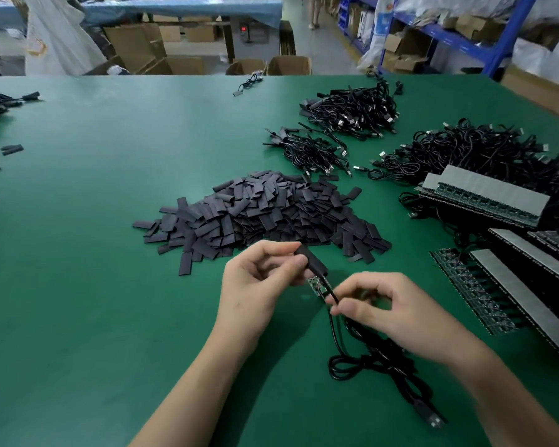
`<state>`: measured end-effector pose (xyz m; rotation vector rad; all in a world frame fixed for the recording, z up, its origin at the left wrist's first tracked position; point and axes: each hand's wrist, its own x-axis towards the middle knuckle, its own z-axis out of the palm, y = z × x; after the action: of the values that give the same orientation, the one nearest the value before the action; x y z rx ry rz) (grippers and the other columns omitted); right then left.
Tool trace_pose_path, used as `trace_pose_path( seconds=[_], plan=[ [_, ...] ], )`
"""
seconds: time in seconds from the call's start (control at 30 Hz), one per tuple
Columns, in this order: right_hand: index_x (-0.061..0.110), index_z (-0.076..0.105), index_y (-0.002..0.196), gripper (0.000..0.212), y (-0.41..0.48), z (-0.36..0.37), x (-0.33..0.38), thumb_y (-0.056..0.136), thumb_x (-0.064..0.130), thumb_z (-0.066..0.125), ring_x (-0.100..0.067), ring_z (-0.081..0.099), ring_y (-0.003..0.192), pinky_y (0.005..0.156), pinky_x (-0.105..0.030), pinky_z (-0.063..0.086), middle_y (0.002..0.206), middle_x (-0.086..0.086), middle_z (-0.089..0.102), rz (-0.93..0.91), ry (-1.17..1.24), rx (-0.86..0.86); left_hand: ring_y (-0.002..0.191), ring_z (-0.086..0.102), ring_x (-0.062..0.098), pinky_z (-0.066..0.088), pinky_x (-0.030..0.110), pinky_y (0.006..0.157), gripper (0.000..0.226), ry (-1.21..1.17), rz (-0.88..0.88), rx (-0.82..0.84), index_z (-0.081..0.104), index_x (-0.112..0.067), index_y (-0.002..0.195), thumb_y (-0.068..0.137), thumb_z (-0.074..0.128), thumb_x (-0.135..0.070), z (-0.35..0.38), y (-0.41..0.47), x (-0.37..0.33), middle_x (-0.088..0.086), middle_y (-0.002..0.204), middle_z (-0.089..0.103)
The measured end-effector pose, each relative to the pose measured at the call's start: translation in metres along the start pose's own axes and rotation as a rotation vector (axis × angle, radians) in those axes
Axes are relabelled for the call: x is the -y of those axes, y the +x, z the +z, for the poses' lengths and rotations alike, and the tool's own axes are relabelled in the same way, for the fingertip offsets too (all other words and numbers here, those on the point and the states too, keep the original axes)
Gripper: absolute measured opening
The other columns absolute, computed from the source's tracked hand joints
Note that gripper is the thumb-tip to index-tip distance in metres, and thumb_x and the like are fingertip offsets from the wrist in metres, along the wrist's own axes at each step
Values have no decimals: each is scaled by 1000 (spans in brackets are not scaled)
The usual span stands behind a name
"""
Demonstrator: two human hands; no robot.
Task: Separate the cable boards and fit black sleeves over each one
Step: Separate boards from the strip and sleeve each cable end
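My left hand (262, 282) pinches a black sleeve (312, 261) between thumb and fingers, held slanted just above the table. The sleeve covers the upper part of a small green cable board (316, 287), whose lower end still shows. My right hand (388, 308) pinches the black cable (334, 337) right where it leaves the board. The rest of that cable lies coiled on the mat toward me, ending in a USB plug (431, 419). A big heap of loose black sleeves (265, 211) lies just beyond my hands.
Joined strips of cable boards (484, 196) with grey backing sit at the right, more strips (475, 291) nearer me. Piles of sleeved cables (352, 108) and bare cables (471, 146) lie at the back right. The green table (94, 237) spreads left; cartons and shelves stand beyond.
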<state>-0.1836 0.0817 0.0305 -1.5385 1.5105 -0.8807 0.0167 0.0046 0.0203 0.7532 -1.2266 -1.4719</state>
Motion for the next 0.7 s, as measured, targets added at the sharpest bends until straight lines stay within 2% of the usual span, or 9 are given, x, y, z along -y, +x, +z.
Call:
trace_pose_path(
  seconds=[0.1,0.17,0.23,0.3,0.4,0.43,0.5,0.6,0.7],
  plan=[
    [38,76,91,32,-4,-3,2,76,65,69,-9,66,85,87,-36,52,92,11,70,-4,-96,40,72,74,17,58,24,70,20,-53,-8,-61,72,-10,97,78,76,-15,-6,2,-2,12,77,76],
    [30,76,92,34,-5,-5,5,79,61,69,-13,68,88,89,-37,52,92,6,74,6,-34,74,78,75,19,58,26,73,24,-58,-17,-44,72,-11,103,80,75,-14,-8,4,-1,13,82,77],
    [25,75,88,31,-6,-11,9,84,55,70,-22,72,95,92,-36,56,95,-4,77,-2,129,92,85,76,19,58,26,77,31,41,-27,8,69,-14,115,85,76,-12,-9,5,2,8,93,79],
    [18,70,87,36,-6,-21,14,86,54,72,-32,75,93,89,-38,60,91,-15,77,8,310,55,95,72,12,53,24,85,34,379,41,51,68,-23,123,91,76,-16,-10,4,8,-4,104,78],
    [12,63,91,35,1,-37,22,88,47,72,-32,70,64,65,-30,60,76,-16,71,39,405,-94,120,52,7,40,27,102,48,1091,230,180,60,-31,140,95,66,-48,-7,-1,17,-16,130,62],
    [12,62,92,32,7,-43,23,88,44,69,-29,66,57,60,-28,57,74,-14,70,51,357,-143,128,43,9,35,30,107,56,1241,233,225,55,-30,144,95,58,-58,-5,-2,19,-15,138,54],
    [13,61,95,23,22,-53,27,97,36,62,-24,60,50,55,-25,52,71,-9,70,77,152,-210,134,34,12,26,32,109,66,1367,208,255,54,-30,145,94,44,-71,-2,-3,23,-14,144,46],
    [21,62,96,14,53,-65,31,104,31,58,-15,58,45,47,-17,44,71,-1,74,73,-222,-288,131,33,10,23,31,107,68,1348,192,265,59,-33,137,89,41,-78,-1,-2,24,-16,138,47],
    [22,63,98,13,99,-73,46,104,32,57,-2,57,40,40,-11,41,69,3,73,52,-492,-330,127,34,6,23,27,104,63,1280,179,309,58,-36,132,85,50,-77,-1,-3,23,-19,131,47]
  ],
)
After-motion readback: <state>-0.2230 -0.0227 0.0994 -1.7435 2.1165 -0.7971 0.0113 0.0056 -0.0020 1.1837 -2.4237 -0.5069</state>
